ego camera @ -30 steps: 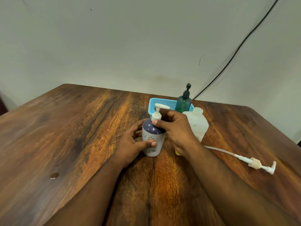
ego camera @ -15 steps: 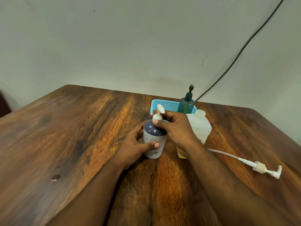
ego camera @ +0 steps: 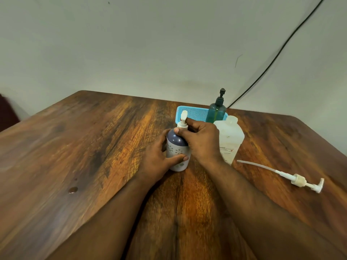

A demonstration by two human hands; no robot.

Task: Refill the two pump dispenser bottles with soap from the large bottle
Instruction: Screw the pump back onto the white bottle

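Note:
A small pump bottle (ego camera: 177,150), dark blue on top and white with flower marks below, stands upright mid-table. My left hand (ego camera: 159,160) grips its lower body from the left. My right hand (ego camera: 201,141) pinches the collar of its white pump head (ego camera: 183,120). Just right of my right hand stands the large translucent white bottle (ego camera: 231,139), its neck uncapped. A teal pump bottle (ego camera: 216,111) with a black pump stands in a blue mesh basket (ego camera: 195,113) at the back.
A loose white pump (ego camera: 298,181) with a long dip tube lies on the wooden table (ego camera: 93,147) at the right. A small wet drop (ego camera: 73,189) sits at the left. A black cable (ego camera: 277,55) runs down the wall behind.
The white pump head has turned under my right fingers, its spout swinging from pointing right to pointing away. Both hands stay on the small bottle.

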